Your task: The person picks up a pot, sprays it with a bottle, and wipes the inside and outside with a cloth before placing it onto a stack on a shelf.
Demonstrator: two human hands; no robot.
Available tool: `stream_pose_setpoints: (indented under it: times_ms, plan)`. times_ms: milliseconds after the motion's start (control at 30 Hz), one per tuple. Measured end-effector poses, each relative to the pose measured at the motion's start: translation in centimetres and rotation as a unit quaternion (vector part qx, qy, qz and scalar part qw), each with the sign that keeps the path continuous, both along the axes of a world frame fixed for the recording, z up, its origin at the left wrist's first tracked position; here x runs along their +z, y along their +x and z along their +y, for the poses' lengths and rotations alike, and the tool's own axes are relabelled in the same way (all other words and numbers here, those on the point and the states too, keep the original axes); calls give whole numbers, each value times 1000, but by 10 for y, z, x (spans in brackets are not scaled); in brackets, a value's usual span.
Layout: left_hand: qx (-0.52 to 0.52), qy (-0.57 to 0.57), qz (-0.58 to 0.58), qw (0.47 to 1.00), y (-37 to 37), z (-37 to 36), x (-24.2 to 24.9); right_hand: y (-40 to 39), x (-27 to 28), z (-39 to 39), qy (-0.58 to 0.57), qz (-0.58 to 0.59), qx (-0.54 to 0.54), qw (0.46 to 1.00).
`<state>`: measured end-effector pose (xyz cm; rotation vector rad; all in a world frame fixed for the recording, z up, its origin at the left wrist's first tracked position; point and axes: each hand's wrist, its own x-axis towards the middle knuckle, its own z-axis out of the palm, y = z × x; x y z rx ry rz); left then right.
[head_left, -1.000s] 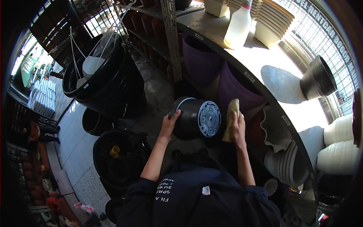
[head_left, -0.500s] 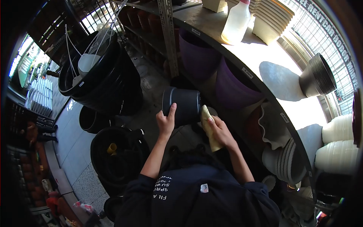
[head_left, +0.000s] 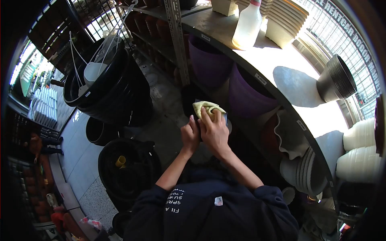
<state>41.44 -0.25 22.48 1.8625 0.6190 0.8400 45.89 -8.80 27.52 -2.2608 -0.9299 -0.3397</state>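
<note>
A black plastic flower pot [head_left: 226, 119] is held in front of my chest, mostly hidden behind my hands and a cloth. My left hand [head_left: 190, 135] grips the pot's near left side with the thumb pointing up; its other fingers are curled and partly hidden. My right hand [head_left: 214, 131] presses a pale yellow cloth [head_left: 206, 106] against the pot, fingers bent over the bunched fabric. Both hands are close together, almost touching.
Stacked large black pots [head_left: 110, 90] stand at left, above a black tub [head_left: 134, 180] holding a yellow piece [head_left: 120, 161]. Purple pots [head_left: 250, 94] sit under a curved shelf [head_left: 263, 82] with a spray bottle [head_left: 246, 28] and nested dark pots [head_left: 337, 80]. A person [head_left: 36, 144] is far left.
My right hand and the cloth have moved left and up from the pot's right end onto the pot. The pot has been turned, and my left hand has shifted slightly right.
</note>
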Motion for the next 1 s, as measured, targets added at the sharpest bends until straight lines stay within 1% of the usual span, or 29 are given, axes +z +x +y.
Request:
stream_pose_setpoints:
  times_ms: [33, 100, 133, 167, 233, 267, 367, 400, 433, 467, 500, 533, 567, 633, 667, 700, 767, 833, 867, 900, 967, 1000]
  plan:
    - [8, -29, -56, 998, 2, 1, -1, -8, -4, -1, 9, -25, 13, 1000]
    - [24, -83, -173, 981, 11, 4, 3, -19, -19, -5, -12, -86, 49, 995]
    - [-15, -172, -146, 974, 7, 10, -1, -20, -25, -8, -5, -108, 58, 992]
    - [-4, -189, -114, 975, 6, 14, 0, -18, -30, -11, 3, -131, 67, 989]
    - [17, -224, -44, 974, 2, 19, 6, -17, -38, -20, -4, -125, 94, 988]
    - [41, -210, -10, 977, 2, 26, -2, -17, -43, -25, -7, -122, 106, 987]
    - [94, -153, -24, 983, 2, 34, -3, -12, -64, -43, -18, -138, 139, 981]
    - [104, -121, -30, 987, 1, 35, -2, -9, -71, -49, -15, -124, 146, 981]
    - [117, -128, -49, 984, -3, 37, 4, -7, -77, -58, -48, -76, 142, 986]
    - [129, -134, -68, 980, -7, 40, 14, -4, -84, -66, -32, 36, 100, 994]
    - [140, -140, -88, 976, -11, 45, 23, 2, -90, -73, -17, 147, 56, 987]
    - [132, -126, -78, 980, -19, 53, 27, 13, -95, -85, 6, 174, 4, 985]
    - [107, -81, -57, 989, -24, 56, 30, 23, -99, -93, 29, 199, -47, 978]
    - [57, 9, -12, 998, -29, 58, 34, 27, -50, -95, 101, 178, -58, 977]
    - [31, 21, 11, 999, -27, 58, 27, 30, -37, -94, 142, 157, -44, 976]
    - [6, 33, 41, 999, -24, 55, 21, 25, -14, -87, 148, 95, -36, 984]
    - [-67, 81, 35, 994, -17, 42, 22, 15, 13, -68, 124, 19, 9, 992]
    - [-129, 44, -39, 990, -5, 20, 24, 1, 22, -45, 71, 88, 71, 991]
    - [-158, 26, -77, 984, -3, 14, 24, -5, 18, -33, 27, 46, 62, 997]
    - [-166, 62, -50, 983, -5, 13, 23, -1, 12, -27, 20, 17, 47, 999]
    - [-173, 137, 4, 975, -10, 19, 20, 9, 8, -21, 66, 89, 8, 994]
    - [-188, 157, -18, 969, -11, 18, 18, 16, 10, -20, 56, 123, 1, 991]
